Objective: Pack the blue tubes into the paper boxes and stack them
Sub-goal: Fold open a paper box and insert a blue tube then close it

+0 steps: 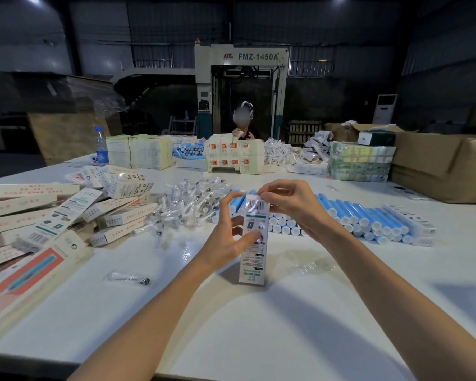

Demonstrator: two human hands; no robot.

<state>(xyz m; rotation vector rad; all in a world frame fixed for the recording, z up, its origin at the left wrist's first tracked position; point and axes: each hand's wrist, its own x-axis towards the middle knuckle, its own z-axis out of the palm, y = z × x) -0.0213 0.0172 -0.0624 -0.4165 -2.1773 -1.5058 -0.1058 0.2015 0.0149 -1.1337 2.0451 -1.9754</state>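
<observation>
A white table [231,331] is spread across the lower part of the view. A loose pile of filled paper boxes [66,215] is heaped on its left side. The blue tubes [363,215] are laid side by side in touching rows on the right, white ends toward the camera, directly behind both hands. A heap of clear plastic packets [187,202] is placed between the pile and the tubes.

One paper box [252,259] is held upright at the centre, in front of the tubes. It cannot be told whether its lower end touches the table. Its middle is gripped from the left by the left hand [226,243], thumb across the printed face. Its top flap is pinched by the fingertips of the right hand [291,204].

A single small packet [129,278] is laid alone on the table, left of the forearm.
</observation>
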